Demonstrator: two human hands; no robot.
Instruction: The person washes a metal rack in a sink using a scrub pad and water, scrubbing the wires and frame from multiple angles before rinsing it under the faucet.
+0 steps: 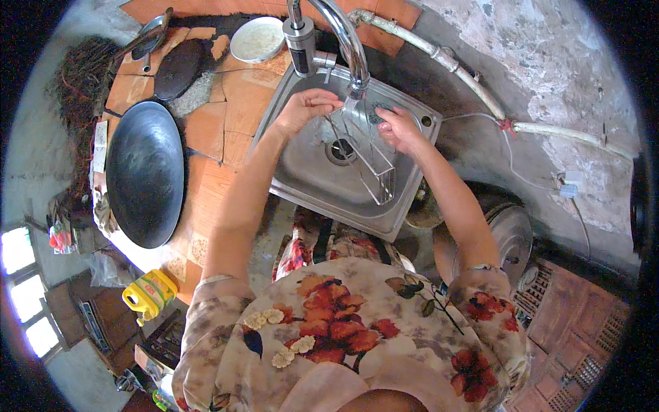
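A thin metal wire rack (374, 172) slants across the steel sink (302, 180), its lower end over the right side of the basin. My left hand (312, 108) pinches the rack's upper end just below the tap (355, 65). To the right of the tap, my right hand (400, 130) is closed, with its fingers curled beside the rack. A small dark, rough-looking patch shows at its fingertips; whether the hand grips it, I cannot tell. Below the tap spout there is a clear shimmer that looks like running water. The round drain (341, 150) lies behind the rack.
Left of the sink, a tiled counter (237, 110) bears a large black wok (145, 175), a dark round lid (180, 69), a white plate (257, 39) and a yellow jug (149, 295). A pale pipe (446, 58) runs along the wall. A large round metal lid (511, 237) stands at right.
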